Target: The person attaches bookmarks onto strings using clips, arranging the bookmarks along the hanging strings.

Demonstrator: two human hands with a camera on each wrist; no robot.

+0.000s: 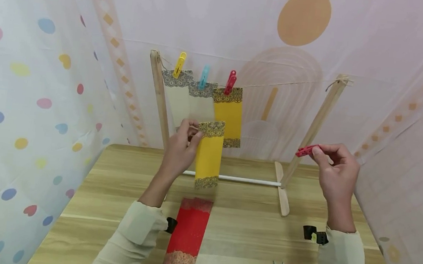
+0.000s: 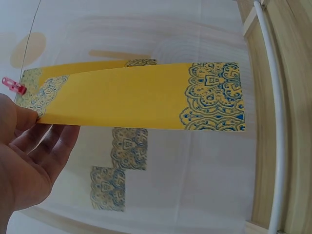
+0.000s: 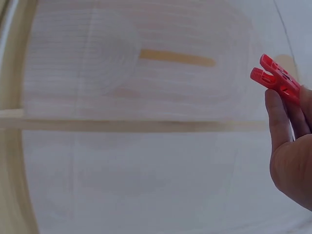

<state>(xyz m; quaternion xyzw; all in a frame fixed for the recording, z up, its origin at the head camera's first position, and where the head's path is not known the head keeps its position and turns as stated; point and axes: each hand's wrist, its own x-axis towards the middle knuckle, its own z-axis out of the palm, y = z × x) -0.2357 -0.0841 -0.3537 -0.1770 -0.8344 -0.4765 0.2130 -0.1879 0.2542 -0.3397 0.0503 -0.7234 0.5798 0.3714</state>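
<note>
1. Work in hand looks like pegging patterned cards along a string line (image 1: 288, 84); the step seems to be hanging the next one, with card and peg both ready but not yet brought together.
2. The left hand (image 1: 182, 148) pinches the loose yellow card (image 1: 209, 156) by its upper left edge, the thumb lying near the patterned end.
3. The right hand (image 1: 339, 172) grasps a red peg (image 1: 307, 151) between thumb and fingers, well apart from the card, near the right post (image 1: 317, 119). In the right wrist view the peg's far ends stand slightly parted.
4. That card is in front of the hanging row and below the line, overlapping in view the hung yellow card (image 1: 233, 117); whether the two touch, I cannot tell.
5. I judge the next move calls for raising the card's top edge to the bare string right of the hung yellow card, then bringing the peg across to clip it, keeping it level with its neighbour.
6. The held card is a tall, narrow strip, plain bright yellow in the middle, with a scalloped, lace-like band at each end, blue-lined in the left wrist view. It looks flat and fairly stiff, so I expect it to hold its shape while clipped.
7. Red card stock (image 1: 188, 231) lies on the table (image 1: 240, 232), perhaps more than one layer.
</note>
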